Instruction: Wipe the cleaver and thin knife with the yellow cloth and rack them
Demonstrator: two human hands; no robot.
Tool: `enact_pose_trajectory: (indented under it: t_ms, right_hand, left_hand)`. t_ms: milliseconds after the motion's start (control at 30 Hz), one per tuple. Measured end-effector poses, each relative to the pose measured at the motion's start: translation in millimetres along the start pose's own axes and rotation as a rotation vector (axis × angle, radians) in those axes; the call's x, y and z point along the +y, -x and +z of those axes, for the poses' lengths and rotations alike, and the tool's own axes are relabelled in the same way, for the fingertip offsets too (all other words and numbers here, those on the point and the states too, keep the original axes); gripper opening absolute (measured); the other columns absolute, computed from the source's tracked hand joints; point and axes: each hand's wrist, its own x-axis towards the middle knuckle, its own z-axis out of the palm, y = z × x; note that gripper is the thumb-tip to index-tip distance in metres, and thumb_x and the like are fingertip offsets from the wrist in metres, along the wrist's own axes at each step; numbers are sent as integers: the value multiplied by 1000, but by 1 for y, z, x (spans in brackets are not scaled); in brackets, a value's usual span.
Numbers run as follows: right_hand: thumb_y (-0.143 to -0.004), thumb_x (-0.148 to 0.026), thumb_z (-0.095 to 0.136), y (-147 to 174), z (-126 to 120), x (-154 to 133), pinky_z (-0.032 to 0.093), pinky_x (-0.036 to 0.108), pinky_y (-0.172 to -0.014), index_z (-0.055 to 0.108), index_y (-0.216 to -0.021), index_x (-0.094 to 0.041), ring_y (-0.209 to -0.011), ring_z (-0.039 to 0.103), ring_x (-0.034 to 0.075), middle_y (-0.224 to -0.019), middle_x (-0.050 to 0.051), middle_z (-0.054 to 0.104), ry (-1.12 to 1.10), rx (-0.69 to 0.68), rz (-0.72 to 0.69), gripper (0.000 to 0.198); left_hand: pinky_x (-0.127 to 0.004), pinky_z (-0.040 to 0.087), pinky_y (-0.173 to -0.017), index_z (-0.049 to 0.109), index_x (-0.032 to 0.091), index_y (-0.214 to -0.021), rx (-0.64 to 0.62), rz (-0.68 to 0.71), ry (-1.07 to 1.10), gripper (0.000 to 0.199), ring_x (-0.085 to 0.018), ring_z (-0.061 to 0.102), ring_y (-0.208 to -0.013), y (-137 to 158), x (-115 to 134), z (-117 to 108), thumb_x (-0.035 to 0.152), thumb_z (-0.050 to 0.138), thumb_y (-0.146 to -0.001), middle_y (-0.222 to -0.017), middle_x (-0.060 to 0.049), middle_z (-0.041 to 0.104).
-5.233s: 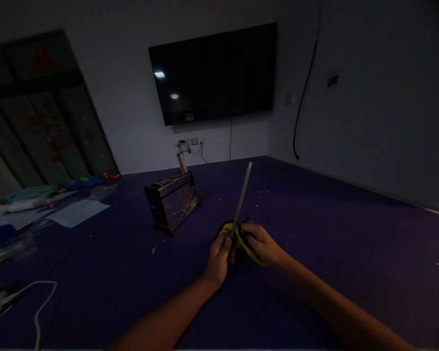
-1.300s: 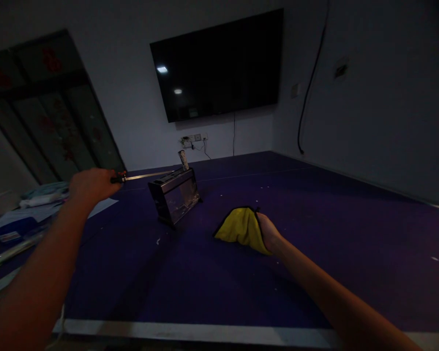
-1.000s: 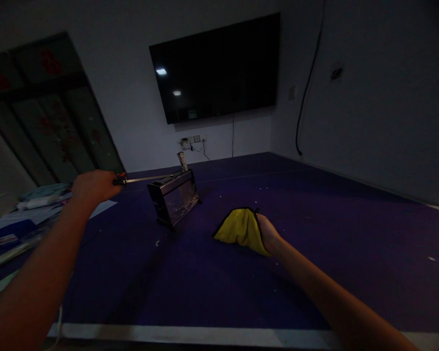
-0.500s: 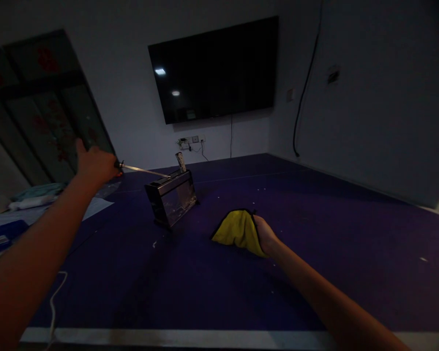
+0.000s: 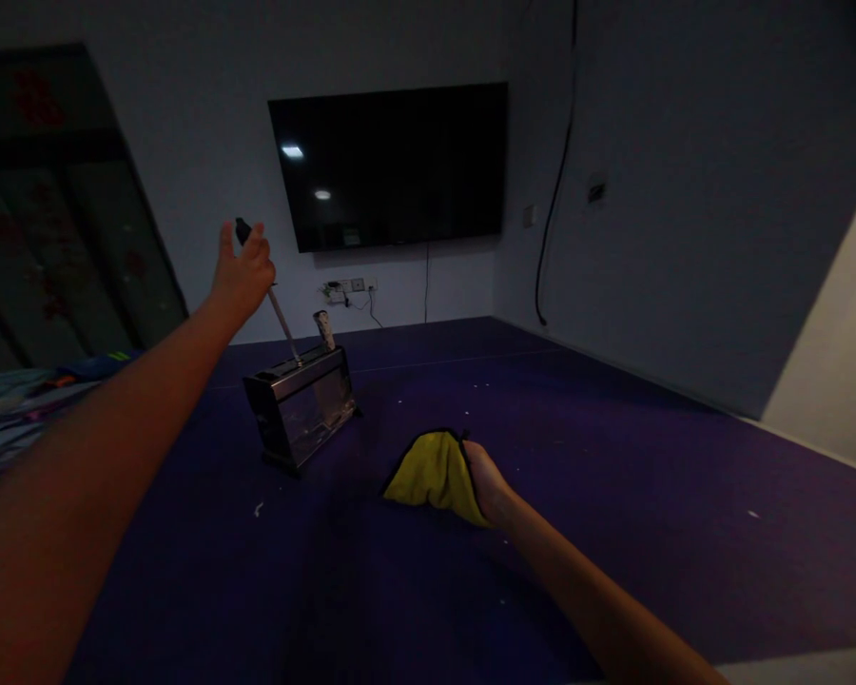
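L hand (image 5: 244, 274), its grip clamped round a thin tool (image 5: 283, 325), has the tip at the top of a knife block (image 5: 301, 407), approx. L of the desk (image 5: 599, 495)'s far corner. R hand (image 5: 486, 483) clasps a yellow cloth (image 5: 428, 473), closer to the front edge. Prob. the slotting step, I'd say; next move calls for straight aim w/ block steady.

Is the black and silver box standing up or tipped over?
Standing up: the box rests on its feet on the purple table, its top faces up, and a speckled handle pokes out above it.
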Motion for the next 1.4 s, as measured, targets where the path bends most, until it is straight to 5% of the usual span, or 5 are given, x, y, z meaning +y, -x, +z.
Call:
enact_pose_trajectory:
  t_ms: [333,700,1400]
  right_hand:
    - [-72,-20,45,1,1,-1,51,26,-56,59,-68,-18,-58,62,17,-55,3,63,-60,54,38,14]
    - [-73,-18,44,0,3,0,51,27,-56,59,-66,-18,-54,61,17,-51,3,61,-54,52,7,17]
    - [-72,-24,43,-6,-1,7,47,26,-50,56,-64,-19,-46,56,16,-49,1,58,43,45,-26,16]
  left_hand:
    - [-48,-1,-107,58,5,-105,-31,63,-15,40,-17,8,-136,-10,19,28,6,23,-84,-133,-17,42]
    - [-52,16,-103,69,16,-81,-259,164,-162,35,-27,28,-129,49,34,80,6,36,-74,-104,-15,62]
    - [-53,5,-106,70,23,-68,-392,198,-245,29,-26,49,-107,52,44,72,6,46,-68,-81,-8,67]
